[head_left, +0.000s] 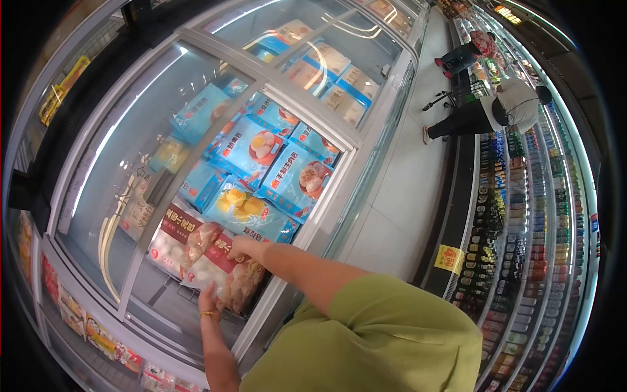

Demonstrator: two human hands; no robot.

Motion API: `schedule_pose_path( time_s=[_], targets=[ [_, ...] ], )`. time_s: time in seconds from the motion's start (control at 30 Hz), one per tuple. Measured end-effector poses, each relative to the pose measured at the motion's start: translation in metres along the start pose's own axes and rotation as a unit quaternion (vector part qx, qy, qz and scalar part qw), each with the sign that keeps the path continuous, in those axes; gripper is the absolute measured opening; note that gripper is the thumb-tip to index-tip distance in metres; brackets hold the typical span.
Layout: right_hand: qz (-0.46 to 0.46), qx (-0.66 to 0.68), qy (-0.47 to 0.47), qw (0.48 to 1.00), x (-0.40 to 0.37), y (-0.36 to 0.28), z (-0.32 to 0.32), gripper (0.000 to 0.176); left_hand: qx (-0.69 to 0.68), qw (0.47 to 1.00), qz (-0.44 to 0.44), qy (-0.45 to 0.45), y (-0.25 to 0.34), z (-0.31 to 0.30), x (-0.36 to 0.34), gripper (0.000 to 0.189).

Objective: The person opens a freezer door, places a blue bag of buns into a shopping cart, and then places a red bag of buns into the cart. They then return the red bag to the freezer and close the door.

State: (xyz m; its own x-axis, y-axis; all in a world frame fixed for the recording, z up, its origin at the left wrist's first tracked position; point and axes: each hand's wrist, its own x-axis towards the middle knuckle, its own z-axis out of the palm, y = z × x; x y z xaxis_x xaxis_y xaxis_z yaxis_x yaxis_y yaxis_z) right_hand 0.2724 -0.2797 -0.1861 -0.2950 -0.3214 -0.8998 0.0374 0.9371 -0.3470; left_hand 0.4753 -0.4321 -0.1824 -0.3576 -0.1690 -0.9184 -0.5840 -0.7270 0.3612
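Inside an open chest freezer [261, 320], a red and clear bag of white buns [219, 277] lies at the near end. My right hand [245, 249] is on its upper side, fingers curled onto the plastic. At its lower edge is my left hand [208, 299], fingers closed against the bag. A second red bag of buns [171, 240] lies just left of it. Beyond them are blue bags, among them one with yellow buns [248, 206] and one with round buns [297, 179]. My fingertips are partly hidden against the packaging.
A sliding glass lid [124, 163] covers the freezer's left part. Across the tiled aisle [385, 196] stand two people [519, 104] [483, 44] beside long shelves of bottles and cans [516, 215]. A yellow price sign [449, 258] hangs at the shelf edge.
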Motion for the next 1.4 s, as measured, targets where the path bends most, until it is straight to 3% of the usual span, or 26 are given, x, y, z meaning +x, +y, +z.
schedule_pose_path(
  time_s=[0.07, 0.2, 0.27, 0.4, 0.47, 0.5, 0.53, 0.6, 0.67, 0.73, 0.8, 0.9, 0.97, 1.0, 1.07, 1.17, 1.23, 1.3, 1.33, 1.37, 1.4],
  targets=[
    [-0.013, -0.038, 0.073, 0.997, 0.002, 0.001, 0.003, 0.068, -0.047, 0.99, -0.027, -0.128, 0.001, -0.014, 0.011, 0.041],
    [0.002, 0.032, 0.097, 0.995, 0.003, -0.005, -0.002, 0.069, -0.053, 0.98, -0.083, -0.172, 0.02, 0.008, -0.024, 0.046],
    [-0.055, 0.133, 0.048, 0.988, -0.005, -0.004, -0.011, 0.071, -0.086, 0.98, -0.081, -0.161, 0.021, 0.015, -0.033, 0.047],
    [-0.059, 0.127, 0.059, 0.988, -0.014, -0.015, -0.023, 0.063, -0.121, 0.972, -0.07, -0.19, 0.025, 0.009, -0.035, 0.048],
    [-0.08, 0.368, -0.084, 0.923, -0.025, -0.018, -0.03, 0.051, -0.145, 0.971, -0.036, -0.184, 0.037, 0.016, -0.053, 0.047],
    [-0.019, 0.432, -0.132, 0.892, -0.1, -0.038, -0.062, 0.037, -0.146, 0.972, -0.035, -0.18, 0.04, 0.014, -0.058, 0.047],
    [-0.02, 0.43, -0.135, 0.892, -0.093, -0.037, -0.062, 0.037, -0.137, 0.975, -0.017, -0.176, 0.044, 0.011, -0.063, 0.047],
    [-0.128, 0.462, -0.246, 0.842, -0.072, -0.032, -0.058, 0.032, -0.128, 0.977, 0.003, -0.169, 0.05, 0.0, -0.074, 0.048],
    [-0.145, 0.449, -0.262, 0.842, -0.11, -0.043, -0.076, 0.031, -0.119, 0.982, 0.03, -0.14, 0.056, -0.011, -0.088, 0.048],
    [-0.154, 0.364, -0.239, 0.887, -0.151, -0.05, -0.09, 0.035, -0.109, 0.979, 0.047, -0.167, 0.069, -0.003, -0.127, 0.049],
    [-0.2, 0.373, -0.244, 0.872, -0.159, -0.045, -0.083, 0.039, -0.127, 0.986, 0.058, -0.092, 0.077, 0.015, -0.169, 0.054],
    [-0.218, 0.4, -0.243, 0.857, -0.203, -0.046, -0.083, 0.038, -0.093, 0.979, 0.131, -0.126, 0.069, 0.013, -0.201, 0.057],
    [-0.174, 0.431, -0.221, 0.857, -0.195, -0.034, -0.069, 0.067, -0.089, 0.964, 0.166, -0.188, 0.062, 0.012, -0.223, 0.058],
    [-0.176, 0.429, -0.221, 0.858, -0.208, -0.031, -0.068, 0.067, -0.089, 0.963, 0.169, -0.188, 0.054, 0.018, -0.233, 0.058],
    [-0.295, 0.447, -0.259, 0.803, -0.246, -0.022, -0.068, 0.082, -0.122, 0.956, 0.242, -0.113, 0.034, 0.03, -0.252, 0.059],
    [-0.33, 0.426, -0.221, 0.813, -0.274, -0.007, -0.062, 0.085, -0.179, 0.939, 0.242, -0.166, -0.006, 0.002, -0.233, 0.063],
    [-0.335, 0.419, -0.215, 0.816, -0.282, -0.003, -0.058, 0.085, -0.185, 0.926, 0.259, -0.205, -0.018, 0.009, -0.242, 0.065],
    [-0.34, 0.412, -0.211, 0.819, -0.291, 0.002, -0.055, 0.084, -0.238, 0.858, 0.271, -0.365, -0.027, 0.019, -0.247, 0.065],
    [-0.349, 0.392, -0.202, 0.827, -0.296, 0.005, -0.054, 0.07, -0.238, 0.858, 0.274, -0.364, -0.031, 0.018, -0.253, 0.065],
    [-0.359, 0.371, -0.191, 0.835, -0.307, 0.005, -0.056, 0.057, -0.204, 0.887, 0.283, -0.302, -0.034, 0.017, -0.258, 0.067],
    [-0.361, 0.368, -0.193, 0.835, -0.319, 0.007, -0.058, 0.057, -0.169, 0.911, 0.29, -0.239, -0.036, 0.015, -0.261, 0.07]
  ],
)
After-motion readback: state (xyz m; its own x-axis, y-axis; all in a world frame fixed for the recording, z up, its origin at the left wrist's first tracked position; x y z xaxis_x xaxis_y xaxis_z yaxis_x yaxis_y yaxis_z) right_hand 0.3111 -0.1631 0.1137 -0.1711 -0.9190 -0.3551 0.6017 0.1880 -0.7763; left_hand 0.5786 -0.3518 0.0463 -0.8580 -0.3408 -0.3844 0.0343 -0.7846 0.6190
